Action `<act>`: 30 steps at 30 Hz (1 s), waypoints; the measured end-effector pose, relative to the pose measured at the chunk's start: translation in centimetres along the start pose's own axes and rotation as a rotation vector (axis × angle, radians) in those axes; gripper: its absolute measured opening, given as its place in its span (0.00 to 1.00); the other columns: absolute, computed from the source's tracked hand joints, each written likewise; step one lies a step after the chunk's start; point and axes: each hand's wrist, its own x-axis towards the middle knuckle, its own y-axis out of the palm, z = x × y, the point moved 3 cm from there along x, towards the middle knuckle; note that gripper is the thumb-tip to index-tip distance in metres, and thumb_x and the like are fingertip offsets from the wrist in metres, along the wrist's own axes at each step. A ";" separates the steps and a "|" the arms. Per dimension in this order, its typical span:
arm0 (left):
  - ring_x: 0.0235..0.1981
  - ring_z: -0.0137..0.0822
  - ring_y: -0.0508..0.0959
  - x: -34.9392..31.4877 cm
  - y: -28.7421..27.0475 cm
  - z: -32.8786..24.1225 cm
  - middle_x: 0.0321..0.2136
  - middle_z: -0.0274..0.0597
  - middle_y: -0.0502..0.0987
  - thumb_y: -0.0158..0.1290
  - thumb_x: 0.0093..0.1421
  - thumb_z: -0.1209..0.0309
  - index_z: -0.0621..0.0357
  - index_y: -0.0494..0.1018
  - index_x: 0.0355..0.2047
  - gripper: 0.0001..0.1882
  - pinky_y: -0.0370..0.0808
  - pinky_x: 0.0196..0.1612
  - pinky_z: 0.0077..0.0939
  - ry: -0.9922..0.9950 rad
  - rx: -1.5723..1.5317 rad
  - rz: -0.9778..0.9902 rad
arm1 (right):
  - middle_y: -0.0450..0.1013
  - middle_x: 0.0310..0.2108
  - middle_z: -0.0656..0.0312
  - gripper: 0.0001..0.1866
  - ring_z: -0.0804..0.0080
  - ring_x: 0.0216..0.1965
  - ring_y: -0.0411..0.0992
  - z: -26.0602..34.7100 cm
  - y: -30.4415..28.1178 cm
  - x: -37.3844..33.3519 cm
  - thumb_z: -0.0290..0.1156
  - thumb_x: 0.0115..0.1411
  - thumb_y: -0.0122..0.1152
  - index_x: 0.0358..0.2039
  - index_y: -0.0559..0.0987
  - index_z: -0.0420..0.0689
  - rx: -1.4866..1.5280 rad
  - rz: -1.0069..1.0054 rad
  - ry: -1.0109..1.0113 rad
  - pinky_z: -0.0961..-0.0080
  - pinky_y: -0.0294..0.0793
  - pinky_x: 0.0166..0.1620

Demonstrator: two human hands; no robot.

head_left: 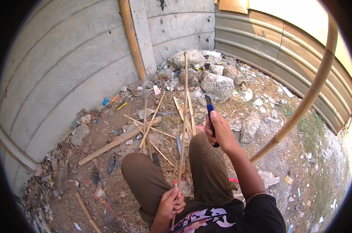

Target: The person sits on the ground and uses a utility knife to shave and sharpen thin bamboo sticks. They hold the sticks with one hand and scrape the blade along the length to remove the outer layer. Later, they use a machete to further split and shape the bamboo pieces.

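My left hand is closed around the lower end of a long thin bamboo strip, close to my body. The strip rises between my knees and points away toward the rubble. In my right hand is a utility knife with a blue and black handle, gripped in a closed fist. Its dark blade points up and away, to the right of the strip and apart from it. Several split bamboo strips lie crossed on the ground beyond my knees, beside a thicker bamboo pole.
Rocks and litter heap up in the far corner. A grey concrete wall stands at left, a ribbed metal fence at right. One tall bamboo pole slants along my right side; another bamboo piece lies at lower left.
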 end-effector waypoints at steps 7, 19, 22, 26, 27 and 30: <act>0.11 0.19 0.50 0.6 0.6 0.4 0.15 0.27 0.52 0.37 0.76 0.54 0.53 0.60 0.31 0.19 0.49 0.11 0.16 -0.045 0.019 0.066 | 0.63 0.17 0.69 0.22 0.84 0.13 0.59 -3.4 -2.5 2.6 0.51 0.74 0.41 0.35 0.71 0.44 -0.118 0.023 0.098 0.82 0.64 0.17; 0.12 0.19 0.50 0.6 0.3 0.6 0.15 0.27 0.53 0.37 0.76 0.56 0.53 0.60 0.31 0.18 0.49 0.12 0.15 -0.058 -0.045 0.125 | 0.59 0.12 0.70 0.26 0.81 0.10 0.54 -4.9 -0.4 0.6 0.53 0.73 0.41 0.25 0.68 0.47 0.056 0.095 0.437 0.79 0.57 0.15; 0.12 0.18 0.50 0.4 0.4 0.4 0.15 0.26 0.52 0.37 0.76 0.55 0.53 0.60 0.30 0.19 0.49 0.12 0.16 -0.052 0.006 0.075 | 0.57 0.13 0.71 0.26 0.82 0.10 0.52 -3.3 -0.3 1.6 0.53 0.73 0.42 0.25 0.68 0.46 0.116 0.064 0.243 0.80 0.56 0.16; 0.12 0.18 0.50 0.5 0.7 0.3 0.15 0.26 0.52 0.37 0.76 0.55 0.53 0.60 0.30 0.19 0.49 0.12 0.16 -0.049 0.027 0.067 | 0.60 0.14 0.70 0.27 0.81 0.14 0.58 -2.5 -1.6 2.7 0.50 0.74 0.43 0.22 0.70 0.43 -0.445 0.056 0.043 0.76 0.60 0.19; 0.12 0.18 0.50 0.5 0.7 0.4 0.15 0.26 0.52 0.37 0.76 0.55 0.53 0.60 0.30 0.19 0.49 0.12 0.16 -0.045 0.041 0.064 | 0.61 0.14 0.67 0.27 0.76 0.15 0.61 -2.5 -1.9 2.8 0.49 0.74 0.43 0.23 0.71 0.42 -0.552 0.036 -0.039 0.72 0.62 0.21; 0.12 0.18 0.49 0.5 0.8 0.6 0.15 0.26 0.52 0.37 0.76 0.55 0.52 0.60 0.30 0.19 0.49 0.12 0.16 -0.028 0.080 0.045 | 0.66 0.15 0.56 0.27 0.62 0.17 0.68 -2.4 -2.6 3.0 0.47 0.73 0.42 0.24 0.74 0.39 -0.856 0.004 -0.190 0.62 0.68 0.27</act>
